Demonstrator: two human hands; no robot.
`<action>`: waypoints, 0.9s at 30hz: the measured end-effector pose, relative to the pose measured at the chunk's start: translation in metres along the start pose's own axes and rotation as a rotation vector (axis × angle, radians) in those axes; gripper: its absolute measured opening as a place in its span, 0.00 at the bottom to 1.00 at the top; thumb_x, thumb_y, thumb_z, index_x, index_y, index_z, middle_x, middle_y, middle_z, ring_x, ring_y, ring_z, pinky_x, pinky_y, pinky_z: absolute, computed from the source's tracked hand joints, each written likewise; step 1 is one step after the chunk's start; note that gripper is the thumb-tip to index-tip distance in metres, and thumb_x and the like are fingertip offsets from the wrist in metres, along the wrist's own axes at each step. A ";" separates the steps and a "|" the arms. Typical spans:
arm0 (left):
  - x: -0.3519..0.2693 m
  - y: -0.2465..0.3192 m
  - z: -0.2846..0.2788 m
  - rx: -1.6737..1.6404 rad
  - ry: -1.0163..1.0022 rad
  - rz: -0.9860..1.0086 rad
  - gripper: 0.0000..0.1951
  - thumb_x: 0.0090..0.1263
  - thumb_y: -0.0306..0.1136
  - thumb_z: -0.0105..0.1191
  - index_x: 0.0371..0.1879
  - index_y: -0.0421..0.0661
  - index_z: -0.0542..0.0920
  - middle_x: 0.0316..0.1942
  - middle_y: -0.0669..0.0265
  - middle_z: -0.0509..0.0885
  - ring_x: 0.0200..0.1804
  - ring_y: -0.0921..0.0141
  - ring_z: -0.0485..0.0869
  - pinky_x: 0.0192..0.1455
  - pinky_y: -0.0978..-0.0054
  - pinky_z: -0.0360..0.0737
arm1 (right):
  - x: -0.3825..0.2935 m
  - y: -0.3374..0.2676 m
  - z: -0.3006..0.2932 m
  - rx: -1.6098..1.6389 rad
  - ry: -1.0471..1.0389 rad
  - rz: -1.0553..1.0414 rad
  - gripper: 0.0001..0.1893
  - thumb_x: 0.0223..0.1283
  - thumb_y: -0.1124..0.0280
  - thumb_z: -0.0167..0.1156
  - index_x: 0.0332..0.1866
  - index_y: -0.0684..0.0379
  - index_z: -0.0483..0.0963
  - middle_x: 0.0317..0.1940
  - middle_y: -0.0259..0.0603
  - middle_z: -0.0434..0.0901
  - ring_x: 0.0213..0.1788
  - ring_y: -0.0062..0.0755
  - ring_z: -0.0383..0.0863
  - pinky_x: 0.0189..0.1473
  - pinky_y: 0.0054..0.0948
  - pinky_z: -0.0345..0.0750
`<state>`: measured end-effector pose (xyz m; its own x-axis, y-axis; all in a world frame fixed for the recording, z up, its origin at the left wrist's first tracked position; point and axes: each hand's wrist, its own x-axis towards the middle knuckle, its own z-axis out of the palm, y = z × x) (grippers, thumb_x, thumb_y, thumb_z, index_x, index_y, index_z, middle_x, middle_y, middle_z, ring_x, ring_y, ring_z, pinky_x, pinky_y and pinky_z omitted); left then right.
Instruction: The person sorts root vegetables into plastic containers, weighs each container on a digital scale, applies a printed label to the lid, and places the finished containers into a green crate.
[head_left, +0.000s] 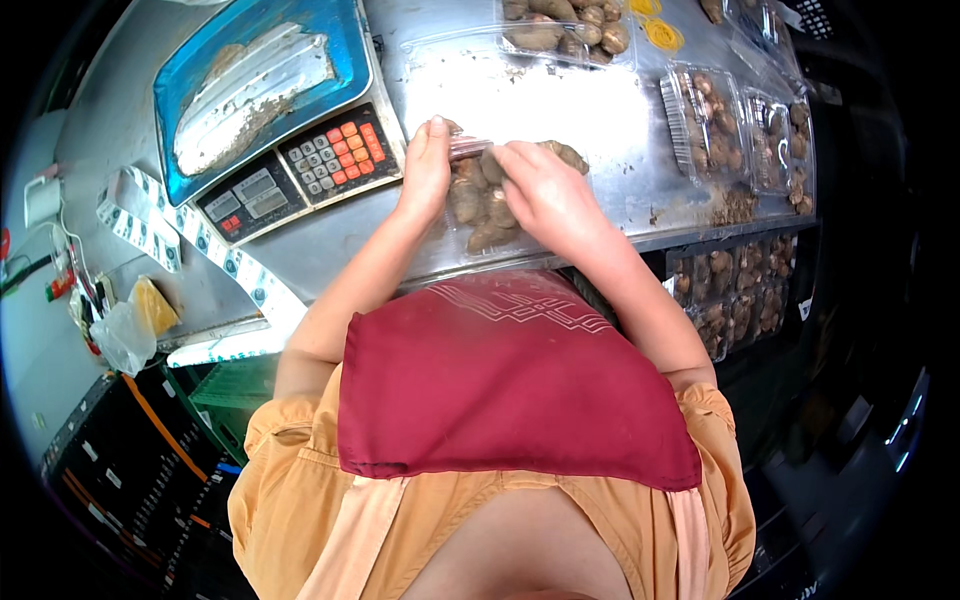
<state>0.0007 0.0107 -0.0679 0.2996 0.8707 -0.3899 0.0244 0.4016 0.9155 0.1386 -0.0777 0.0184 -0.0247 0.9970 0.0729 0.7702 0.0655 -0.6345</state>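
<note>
Small brown taro-like tubers (472, 202) lie in a clear plastic container (454, 238) on the metal table, close to its front edge. My left hand (426, 171) is at the container's left side, thumb up; its other fingers are largely hidden. A bit of brown tuber (452, 126) shows just past that hand. My right hand (551, 191) reaches over the container's right side, with its fingertips closed on a brown tuber (491, 166). Between the hands runs a reddish, shiny strip (470, 147), whose kind I cannot tell. Another tuber (566, 155) shows beyond my right hand.
A digital scale (337, 154) with a blue tray (169, 127) stands on the left, beside a label strip (251, 277). An open container of tubers (562, 34) is at the back, near yellow rubber bands (663, 34). Filled clear packs (705, 124) stand at right.
</note>
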 end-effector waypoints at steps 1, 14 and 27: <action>0.000 0.000 -0.001 -0.006 -0.005 -0.004 0.18 0.73 0.43 0.34 0.35 0.39 0.71 0.30 0.65 0.75 0.34 0.76 0.73 0.41 0.77 0.71 | 0.000 -0.004 0.000 0.023 -0.090 0.005 0.15 0.49 0.77 0.53 0.46 0.63 0.71 0.41 0.45 0.74 0.41 0.45 0.72 0.44 0.35 0.72; 0.005 -0.019 -0.006 -0.032 -0.048 0.051 0.19 0.72 0.45 0.34 0.40 0.41 0.70 0.35 0.58 0.79 0.37 0.68 0.79 0.40 0.73 0.74 | -0.043 0.022 -0.003 0.080 0.044 -0.093 0.15 0.49 0.81 0.51 0.44 0.64 0.72 0.40 0.44 0.74 0.37 0.40 0.74 0.40 0.32 0.74; -0.002 0.000 0.000 -0.063 -0.019 -0.075 0.19 0.72 0.45 0.32 0.41 0.42 0.71 0.34 0.59 0.81 0.37 0.69 0.80 0.34 0.76 0.72 | -0.085 0.081 -0.002 0.773 -0.011 0.765 0.09 0.57 0.72 0.51 0.42 0.61 0.68 0.22 0.31 0.70 0.19 0.15 0.66 0.20 0.17 0.64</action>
<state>0.0003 0.0086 -0.0665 0.3177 0.8322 -0.4545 -0.0125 0.4829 0.8756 0.2042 -0.1577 -0.0379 0.2823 0.7847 -0.5518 -0.0250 -0.5690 -0.8220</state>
